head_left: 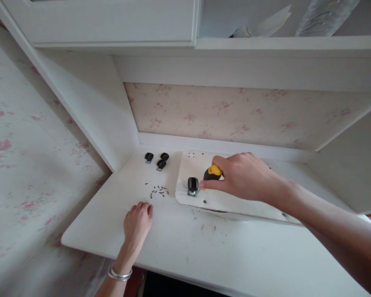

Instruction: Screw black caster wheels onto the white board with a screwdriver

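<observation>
My right hand [241, 175] grips the yellow-and-black handle of a screwdriver [212, 172]. The tool slants down left to the metal plate of a black caster wheel [192, 185], which stands on a white panel [235, 204]. Its tip is hard to make out beside the caster. Resting on the desk at lower left, my left hand [138, 222] has its fingers curled in; whatever is under them is hidden. Just beyond those fingers lie several small dark screws [159, 190]. Further back are three loose casters, one [149, 157] a little left of the other two [162, 161].
The white desk [105, 218] has a rounded left corner and a front edge below my left hand. Side panels and an overhead shelf [281, 43] enclose the workspace. On that shelf are papers [272, 22] and a clear plastic item [326, 16]. Screw holes [191, 155] mark the panel's back corner.
</observation>
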Tool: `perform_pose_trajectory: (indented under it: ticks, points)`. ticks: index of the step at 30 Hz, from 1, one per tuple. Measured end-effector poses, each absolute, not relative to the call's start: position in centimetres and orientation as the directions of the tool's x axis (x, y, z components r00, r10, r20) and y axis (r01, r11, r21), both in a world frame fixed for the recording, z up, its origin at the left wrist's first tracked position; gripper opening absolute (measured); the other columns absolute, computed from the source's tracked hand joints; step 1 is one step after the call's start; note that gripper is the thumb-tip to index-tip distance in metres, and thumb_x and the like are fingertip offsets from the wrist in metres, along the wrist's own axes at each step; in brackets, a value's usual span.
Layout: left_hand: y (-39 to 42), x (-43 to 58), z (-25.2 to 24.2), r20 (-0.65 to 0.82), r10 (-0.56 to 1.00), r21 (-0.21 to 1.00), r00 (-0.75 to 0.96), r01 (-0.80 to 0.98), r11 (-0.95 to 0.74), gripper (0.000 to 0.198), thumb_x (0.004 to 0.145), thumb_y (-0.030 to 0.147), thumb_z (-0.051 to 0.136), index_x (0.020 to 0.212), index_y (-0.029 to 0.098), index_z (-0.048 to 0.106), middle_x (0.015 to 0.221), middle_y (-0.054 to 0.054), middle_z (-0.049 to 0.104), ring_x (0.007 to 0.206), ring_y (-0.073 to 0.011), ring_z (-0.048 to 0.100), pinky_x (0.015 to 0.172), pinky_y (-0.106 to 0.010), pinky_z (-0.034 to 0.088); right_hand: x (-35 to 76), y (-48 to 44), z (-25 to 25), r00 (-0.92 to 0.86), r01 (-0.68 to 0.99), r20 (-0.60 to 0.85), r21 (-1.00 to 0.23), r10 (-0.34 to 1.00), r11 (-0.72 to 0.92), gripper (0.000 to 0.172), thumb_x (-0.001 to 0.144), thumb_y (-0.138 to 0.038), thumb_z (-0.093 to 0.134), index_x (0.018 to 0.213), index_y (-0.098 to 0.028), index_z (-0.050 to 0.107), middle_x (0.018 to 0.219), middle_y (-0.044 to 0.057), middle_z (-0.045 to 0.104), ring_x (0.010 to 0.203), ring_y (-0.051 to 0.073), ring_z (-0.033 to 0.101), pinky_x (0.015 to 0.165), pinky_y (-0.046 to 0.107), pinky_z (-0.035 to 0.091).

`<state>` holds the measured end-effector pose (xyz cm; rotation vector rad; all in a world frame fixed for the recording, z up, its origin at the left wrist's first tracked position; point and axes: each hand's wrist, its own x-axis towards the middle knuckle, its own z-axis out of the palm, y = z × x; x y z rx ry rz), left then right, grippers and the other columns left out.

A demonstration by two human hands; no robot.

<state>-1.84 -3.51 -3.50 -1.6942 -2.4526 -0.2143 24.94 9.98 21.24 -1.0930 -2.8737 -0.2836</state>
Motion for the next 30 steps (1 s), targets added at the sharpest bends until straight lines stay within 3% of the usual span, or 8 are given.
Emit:
perform_pose_trajectory:
  ticks: [5, 9, 13, 15, 19, 23, 27, 30]
  points:
    - [-3.6, -2.3, -3.4, 0.197, 0.914, 0.121, -0.355, 0.934, 0.337, 0.034, 0.095, 0.027, 0.039, 0.078, 0.019, 0.068, 0.084, -0.01, 0.07, 0.078, -0.025, 0.064, 0.071, -0.033, 0.04, 24.6, 9.9, 20.8, -0.707, 0.705, 0.145, 0.064, 0.692, 0.706, 0.053, 0.087, -0.073, 0.041, 0.085, -0.023, 0.059, 0.06, 0.001, 0.059, 0.05, 0.015, 0.044, 0.05, 0.027, 0.019]
    - [-4.1, -2.6, -3.0, 0.16, 0.893, 0.445, -0.42, 0.839, 0.315, 0.028, 0.093, 0.034, 0.047, 0.087, 0.019, 0.07, 0.091, -0.009, 0.072, 0.081, -0.0245, 0.065, 0.074, -0.033, 0.042, 24.7, 9.6, 21.2, -0.67, 0.73, 0.203, 0.003, 0.714, 0.684, 0.042, 0.087, -0.064, 0.047, 0.08, -0.024, 0.057, 0.054, -0.002, 0.053, 0.048, 0.013, 0.039, 0.049, 0.027, 0.021]
    - [-4.5, -1.9, -2.1, -0.088, 0.856, 0.869, -0.509, 0.382, 0.316, 0.03, 0.084, 0.046, 0.063, 0.092, 0.019, 0.072, 0.085, -0.006, 0.071, 0.071, -0.0197, 0.06, 0.068, -0.029, 0.042, 24.7, 9.0, 22.1, -0.57, 0.761, 0.377, -0.092, 0.73, 0.642, 0.038, 0.083, -0.059, 0.055, 0.073, -0.023, 0.056, 0.049, -0.004, 0.047, 0.046, 0.012, 0.039, 0.049, 0.027, 0.023]
    - [-4.5, -1.2, -1.4, -0.242, 0.835, 0.96, -0.494, 0.005, 0.281, 0.031, 0.078, 0.046, 0.071, 0.089, 0.017, 0.072, 0.08, -0.004, 0.068, 0.065, -0.0143, 0.054, 0.061, -0.025, 0.04, 24.9, 8.6, 22.1, -0.482, 0.764, 0.452, -0.203, 0.75, 0.613, 0.039, 0.082, -0.059, 0.057, 0.07, -0.023, 0.055, 0.048, -0.005, 0.046, 0.045, 0.011, 0.039, 0.048, 0.027, 0.026]
    - [-4.5, 0.4, 0.0, -0.436, 0.834, 0.748, -0.339, -0.652, 0.126, 0.021, 0.072, 0.027, 0.081, 0.081, 0.013, 0.068, 0.077, 0.0, 0.06, 0.054, -0.0045, 0.04, 0.049, -0.019, 0.032, 26.3, 7.9, 19.8, -0.23, 0.688, 0.428, -0.563, 0.874, 0.457, 0.039, 0.079, -0.061, 0.065, 0.078, -0.022, 0.063, 0.052, -0.004, 0.052, 0.046, 0.011, 0.044, 0.048, 0.026, 0.032]
    - [-4.7, 1.7, 1.1, -0.506, 0.832, 0.536, -0.227, -0.839, 0.097, 0.013, 0.078, 0.018, 0.076, 0.081, 0.011, 0.065, 0.073, 0.002, 0.053, 0.05, -0.0019, 0.035, 0.045, -0.017, 0.032, 28.7, 6.2, 14.0, -0.134, 0.224, 0.045, -0.972, 0.99, 0.074, 0.037, 0.079, -0.055, 0.069, 0.092, -0.02, 0.066, 0.062, 0.0, 0.062, 0.052, 0.014, 0.055, 0.049, 0.026, 0.041]
    - [-4.7, 2.8, 1.8, -0.544, 0.822, 0.435, -0.171, -0.895, 0.102, 0.012, 0.084, 0.018, 0.071, 0.091, 0.011, 0.064, 0.07, 0.004, 0.048, 0.05, -0.0023, 0.035, 0.044, -0.018, 0.034, 30.2, 2.1, 7.7, -0.283, -0.274, -0.265, -0.899, 0.922, -0.342, 0.028, 0.078, -0.046, 0.072, 0.08, -0.019, 0.064, 0.067, 0.002, 0.064, 0.054, 0.01, 0.053, 0.049, 0.021, 0.041]
    - [-4.0, 3.6, 2.3, -0.558, 0.819, 0.355, -0.131, -0.93, 0.094, 0.013, 0.086, 0.018, 0.07, 0.095, 0.013, 0.062, 0.069, 0.005, 0.045, 0.05, -0.0025, 0.036, 0.044, -0.018, 0.034, 29.9, -1.7, 3.8, -0.474, -0.379, -0.458, -0.665, 0.752, -0.643, 0.053, 0.068, -0.043, 0.081, 0.115, -0.025, 0.068, 0.072, 0.001, 0.066, 0.054, 0.009, 0.055, 0.05, 0.019, 0.039]
